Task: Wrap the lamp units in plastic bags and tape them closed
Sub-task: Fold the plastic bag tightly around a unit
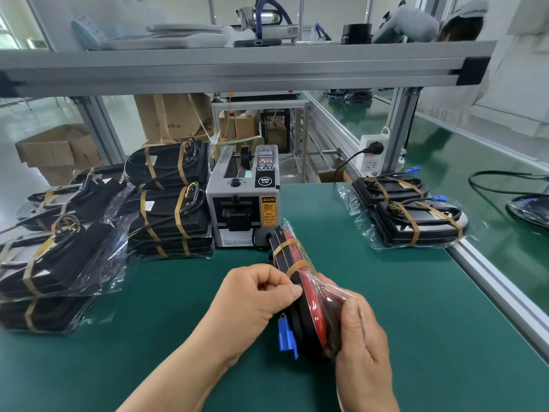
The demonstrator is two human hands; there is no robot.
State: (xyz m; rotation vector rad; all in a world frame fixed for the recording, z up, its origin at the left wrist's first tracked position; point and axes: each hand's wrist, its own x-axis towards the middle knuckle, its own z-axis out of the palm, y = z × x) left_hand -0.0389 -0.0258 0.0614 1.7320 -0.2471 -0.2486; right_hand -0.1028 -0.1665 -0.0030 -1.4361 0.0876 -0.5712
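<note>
One lamp unit point(309, 295) on edge in a plastic bag point(332, 301), held over the green worktop point(416, 307) between two hands.
Left hand point(255, 298) pinching the unit's black rim; right hand point(362, 346) curled round the bag's gathered end. Two amber tape bands point(287, 244) across the unit, one blue connector point(286, 337) beneath. One tape dispenser point(243, 200) just behind; two bagged units point(417, 224) at right; more stacked at left, count unclear.

Cardboard boxes point(59, 153) far left; black plug point(375, 148) in white socket point(370, 166) on frame post point(401, 123).
</note>
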